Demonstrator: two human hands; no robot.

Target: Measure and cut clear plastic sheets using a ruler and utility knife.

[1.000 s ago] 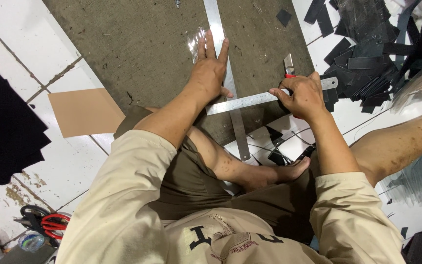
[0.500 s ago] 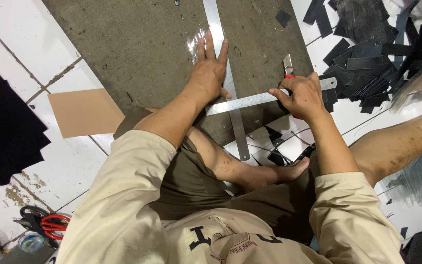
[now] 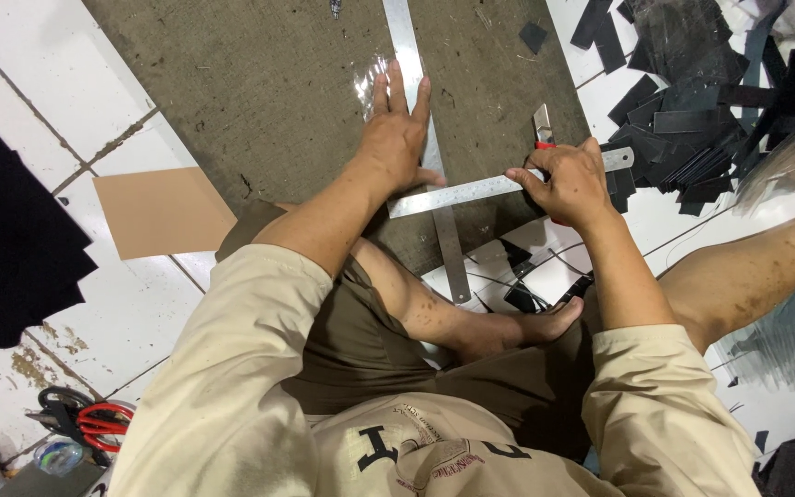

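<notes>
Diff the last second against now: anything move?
No visible change. The left hand stays flat on the long steel ruler; the right hand stays on the crossing ruler, gripping the red-handled cutter. Mat and black strips unmoved.

No packages, labels, signs or screens anywhere in view.

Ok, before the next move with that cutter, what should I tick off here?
1. Left hand flat on the long steel ruler: ok.
2. Right hand grips the red cutter: ok.
3. Short ruler lies across the long one: ok.
4. Clear plastic sheet pinned under the left fingers: ok.
5. Blade extended: cannot tell.
6. Bare foot off the grey mat: ok.
</notes>
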